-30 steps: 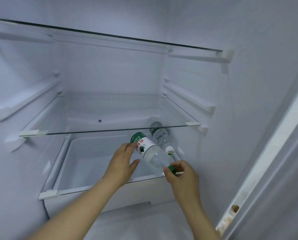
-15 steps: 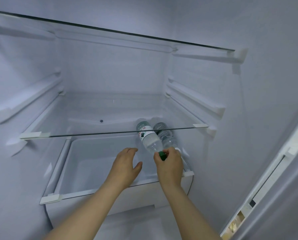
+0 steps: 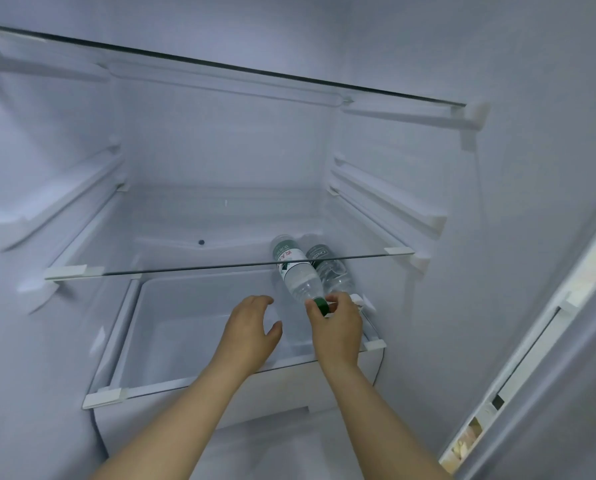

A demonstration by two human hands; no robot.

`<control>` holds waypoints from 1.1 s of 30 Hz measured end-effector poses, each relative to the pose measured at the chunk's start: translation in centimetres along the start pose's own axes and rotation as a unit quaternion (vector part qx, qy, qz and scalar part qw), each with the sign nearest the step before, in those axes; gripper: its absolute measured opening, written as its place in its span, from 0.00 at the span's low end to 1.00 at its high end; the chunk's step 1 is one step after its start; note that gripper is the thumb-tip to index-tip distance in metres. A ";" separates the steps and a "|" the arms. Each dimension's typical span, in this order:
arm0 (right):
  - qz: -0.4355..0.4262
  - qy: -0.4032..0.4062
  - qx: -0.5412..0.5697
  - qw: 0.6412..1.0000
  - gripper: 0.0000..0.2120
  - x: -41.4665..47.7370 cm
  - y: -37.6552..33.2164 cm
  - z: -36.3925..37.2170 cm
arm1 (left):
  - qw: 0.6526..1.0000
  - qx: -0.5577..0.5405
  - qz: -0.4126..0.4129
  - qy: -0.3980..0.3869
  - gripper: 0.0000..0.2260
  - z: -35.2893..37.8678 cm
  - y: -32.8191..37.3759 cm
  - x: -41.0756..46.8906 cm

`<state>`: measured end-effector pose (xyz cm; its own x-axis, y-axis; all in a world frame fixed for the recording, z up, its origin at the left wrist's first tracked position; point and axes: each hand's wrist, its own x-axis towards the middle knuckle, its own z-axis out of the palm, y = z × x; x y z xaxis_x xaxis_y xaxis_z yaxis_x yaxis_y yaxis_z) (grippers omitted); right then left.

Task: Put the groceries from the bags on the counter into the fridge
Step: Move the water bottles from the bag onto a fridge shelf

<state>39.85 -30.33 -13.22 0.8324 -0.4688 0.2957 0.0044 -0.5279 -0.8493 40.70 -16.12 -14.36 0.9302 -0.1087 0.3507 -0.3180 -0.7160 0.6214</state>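
We see two clear water bottles lying side by side on the lowest glass shelf, right side. Our right hand pinches the green-capped bottle beside the second bottle; our left hand hovers spread, holding nothing

I see two clear plastic water bottles inside the fridge, lying on their sides close together at the right end of the glass cover over the bottom drawer, bases toward the back wall. The green-capped bottle has a green and white label with red characters; its cap points toward me and sits between the fingertips of my right hand. The second bottle lies just beside it on the right, possibly touching; its label looks dark, and its cap is hidden.
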 end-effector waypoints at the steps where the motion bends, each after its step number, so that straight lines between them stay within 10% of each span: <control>1: 0.020 -0.020 0.022 0.999 0.19 -0.1 -0.2 -0.5 | 1.000 -0.014 -0.009 0.003 0.20 -0.2 0.1 0.0; 10: -0.010 -0.068 -0.004 0.998 0.12 -4.9 -1.5 -8.1 | 0.995 -0.096 -0.005 -0.031 0.13 -3.2 2.2 -2.5; 18: -0.080 -0.136 -0.323 0.933 0.17 -10.7 -3.8 -16.8 | 0.983 -0.110 0.092 -0.114 0.12 -5.1 7.2 -8.1; 33: -0.085 0.031 -0.432 0.897 0.15 -19.6 -8.9 -34.6 | 0.919 -0.155 0.328 -0.157 0.15 -8.1 23.5 -14.3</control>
<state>4.34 -40.92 3.67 0.8279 -0.3531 0.4358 -0.3242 -0.9353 -0.1418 18.44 -25.80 0.96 0.5116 -0.6749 0.5319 -0.8204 -0.1997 0.5357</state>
